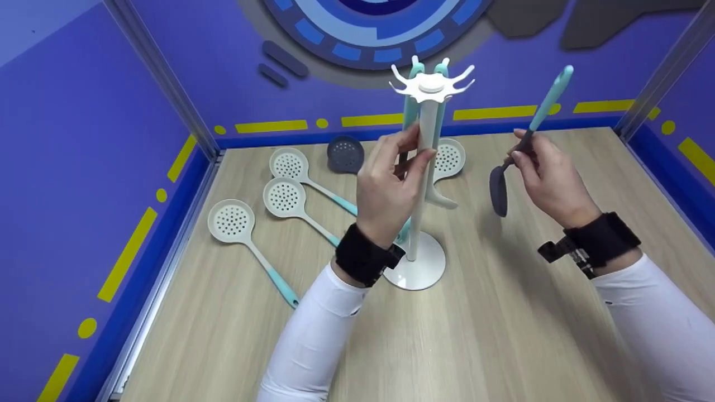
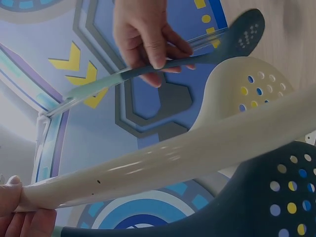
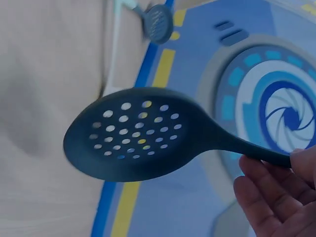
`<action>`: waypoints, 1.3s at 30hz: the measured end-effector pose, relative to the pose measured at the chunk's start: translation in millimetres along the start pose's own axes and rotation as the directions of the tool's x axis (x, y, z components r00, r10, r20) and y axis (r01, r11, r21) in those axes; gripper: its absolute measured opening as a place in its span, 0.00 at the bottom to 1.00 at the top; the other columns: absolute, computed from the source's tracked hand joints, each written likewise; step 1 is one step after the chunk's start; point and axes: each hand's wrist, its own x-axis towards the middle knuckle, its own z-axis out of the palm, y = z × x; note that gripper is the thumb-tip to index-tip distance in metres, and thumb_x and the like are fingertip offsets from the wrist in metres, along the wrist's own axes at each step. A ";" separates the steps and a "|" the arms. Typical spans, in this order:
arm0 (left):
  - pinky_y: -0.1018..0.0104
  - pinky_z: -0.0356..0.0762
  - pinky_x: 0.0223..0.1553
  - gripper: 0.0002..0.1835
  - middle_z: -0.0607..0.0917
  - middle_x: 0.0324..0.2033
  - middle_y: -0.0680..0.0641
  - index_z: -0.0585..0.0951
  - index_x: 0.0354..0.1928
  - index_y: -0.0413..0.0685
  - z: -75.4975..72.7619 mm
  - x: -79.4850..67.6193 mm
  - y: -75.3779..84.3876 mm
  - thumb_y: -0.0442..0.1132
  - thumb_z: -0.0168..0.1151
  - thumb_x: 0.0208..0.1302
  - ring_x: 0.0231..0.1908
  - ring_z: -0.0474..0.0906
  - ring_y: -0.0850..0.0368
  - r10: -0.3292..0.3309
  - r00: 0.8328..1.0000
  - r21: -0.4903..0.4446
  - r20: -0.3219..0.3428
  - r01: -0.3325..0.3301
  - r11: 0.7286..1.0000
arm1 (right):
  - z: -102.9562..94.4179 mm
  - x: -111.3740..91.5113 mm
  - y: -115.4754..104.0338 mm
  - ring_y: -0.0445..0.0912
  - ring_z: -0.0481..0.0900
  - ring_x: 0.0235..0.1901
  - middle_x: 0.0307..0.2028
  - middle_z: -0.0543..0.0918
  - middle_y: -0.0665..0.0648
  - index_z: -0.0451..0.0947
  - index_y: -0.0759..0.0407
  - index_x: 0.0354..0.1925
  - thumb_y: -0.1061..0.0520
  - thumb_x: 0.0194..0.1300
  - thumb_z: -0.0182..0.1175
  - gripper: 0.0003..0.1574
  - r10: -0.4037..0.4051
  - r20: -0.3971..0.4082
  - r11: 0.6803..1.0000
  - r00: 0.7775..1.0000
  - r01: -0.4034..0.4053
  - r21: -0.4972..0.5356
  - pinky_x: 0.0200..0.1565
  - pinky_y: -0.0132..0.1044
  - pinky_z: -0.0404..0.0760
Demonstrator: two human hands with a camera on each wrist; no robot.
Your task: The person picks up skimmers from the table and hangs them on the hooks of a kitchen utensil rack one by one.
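Observation:
My left hand (image 1: 391, 178) grips the post (image 1: 414, 231) of a white utensil stand, fingers and thumb round its upper half. On the stand's far side, two utensils with teal handles (image 1: 410, 111) hang from its hooks. The left wrist view shows a white skimmer (image 2: 229, 89) and a dark skimmer (image 2: 247, 202) beside the post. To the right of the stand, my right hand (image 1: 553, 173) pinches another dark grey skimmer (image 1: 499, 192) by its neck, clear of the table. Its teal handle points up and its perforated head (image 3: 133, 165) hangs low.
Several white skimmers with teal handles lie on the wooden table (image 1: 475, 346), including one at the left (image 1: 231, 221) and one behind the stand (image 1: 449, 158). A dark skimmer head (image 1: 345, 153) shows near the back edge. Blue-purple panels (image 1: 67, 167) enclose the table's back and sides.

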 end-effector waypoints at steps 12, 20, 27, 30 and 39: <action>0.79 0.84 0.41 0.21 0.83 0.43 0.42 0.78 0.57 0.37 0.6 -0.4 -0.5 0.43 0.65 0.67 0.45 0.85 0.60 -0.005 1.000 0.020 0.001 0.005 1.000 | -4.1 -6.5 -61.3 0.34 0.81 0.39 0.45 0.80 0.58 0.63 0.41 0.72 0.62 0.75 0.51 0.33 -0.124 -0.032 0.985 0.992 0.127 0.113 0.43 0.15 0.80; 0.80 0.84 0.42 0.21 0.83 0.44 0.43 0.79 0.57 0.38 0.1 0.8 1.0 0.43 0.64 0.67 0.45 0.85 0.60 -0.007 1.000 0.040 0.007 0.006 0.999 | 4.9 -13.4 -89.4 0.38 0.82 0.35 0.40 0.82 0.60 0.69 0.55 0.69 0.70 0.71 0.53 0.32 -0.248 -0.093 0.938 0.964 0.263 0.226 0.37 0.20 0.83; 0.80 0.83 0.42 0.21 0.83 0.43 0.43 0.79 0.57 0.39 0.2 0.9 1.2 0.44 0.64 0.67 0.45 0.85 0.60 -0.018 1.000 0.042 0.011 0.018 0.999 | 12.3 -15.3 -99.7 0.39 0.80 0.34 0.38 0.81 0.57 0.72 0.56 0.67 0.70 0.69 0.55 0.30 -0.294 -0.093 0.922 0.951 0.308 0.235 0.37 0.19 0.82; 0.80 0.83 0.42 0.22 0.83 0.43 0.43 0.79 0.57 0.39 -0.4 1.1 1.4 0.44 0.64 0.67 0.45 0.85 0.61 -0.015 1.000 0.050 0.014 0.015 0.999 | 14.1 -15.8 -99.6 0.39 0.80 0.34 0.38 0.81 0.57 0.72 0.55 0.67 0.68 0.70 0.55 0.29 -0.287 -0.081 0.926 0.955 0.298 0.231 0.38 0.19 0.82; 0.79 0.84 0.41 0.21 0.83 0.43 0.44 0.79 0.57 0.39 -1.8 1.1 -0.7 0.43 0.65 0.67 0.45 0.84 0.62 -0.014 1.000 0.057 -0.001 0.014 0.998 | 16.1 -15.5 -101.6 0.41 0.81 0.35 0.40 0.81 0.55 0.73 0.53 0.67 0.66 0.71 0.55 0.28 -0.264 -0.053 0.930 0.963 0.269 0.250 0.38 0.20 0.82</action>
